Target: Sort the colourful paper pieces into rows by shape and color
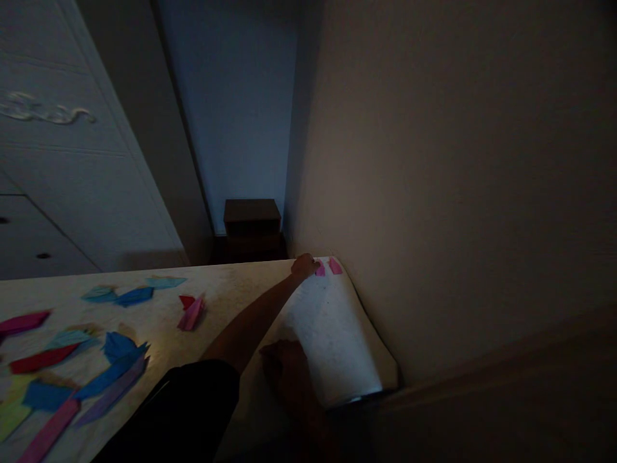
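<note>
My left hand (303, 265) reaches across to the table's far right corner. Its fingers close on the edge of a small pink folded paper (320, 268); a second pink folded paper (335, 265) lies just right of it. Nearer to me, my right hand (285, 360) hovers over or rests on the table, fingers curled in, in deep shadow; whatever it may hold is hidden. Left of my arm lies a pink folded paper (191, 314) with a red piece (186, 301) behind it. Blue folded papers (113, 373) and a purple one (113, 393) sit farther left.
The pale table (337, 341) ends against a bare wall (434, 193) on the right. More coloured folded papers, among them a red one (43, 360) and a yellow one (13, 411), spread over its left side. Beyond stand a white cabinet (72, 212) and a small brown stand (251, 211).
</note>
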Demonstrator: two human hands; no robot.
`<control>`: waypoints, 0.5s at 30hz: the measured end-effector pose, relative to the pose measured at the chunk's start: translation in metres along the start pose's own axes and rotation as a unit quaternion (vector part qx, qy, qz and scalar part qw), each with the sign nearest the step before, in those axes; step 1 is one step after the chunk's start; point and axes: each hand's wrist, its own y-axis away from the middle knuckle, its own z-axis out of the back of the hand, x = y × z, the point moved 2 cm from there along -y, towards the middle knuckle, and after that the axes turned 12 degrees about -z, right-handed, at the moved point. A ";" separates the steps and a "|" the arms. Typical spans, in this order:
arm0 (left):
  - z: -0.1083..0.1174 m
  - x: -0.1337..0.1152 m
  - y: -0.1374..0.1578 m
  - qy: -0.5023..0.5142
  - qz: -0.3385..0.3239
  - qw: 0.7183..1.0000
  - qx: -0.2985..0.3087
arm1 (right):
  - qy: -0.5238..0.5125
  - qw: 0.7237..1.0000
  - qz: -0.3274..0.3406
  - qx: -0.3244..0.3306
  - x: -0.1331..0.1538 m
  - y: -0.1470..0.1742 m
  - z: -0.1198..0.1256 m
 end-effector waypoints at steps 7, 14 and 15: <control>-0.001 -0.004 0.023 -0.067 -0.134 0.988 0.021 | -0.010 1.000 0.010 -0.010 0.001 0.000 0.003; -0.008 -0.009 0.023 -0.095 -0.122 0.988 0.002 | -0.027 1.000 0.013 -0.004 0.001 -0.003 0.002; -0.009 -0.009 0.022 -0.093 -0.121 0.988 -0.003 | -0.027 1.000 0.011 -0.007 0.000 -0.003 0.001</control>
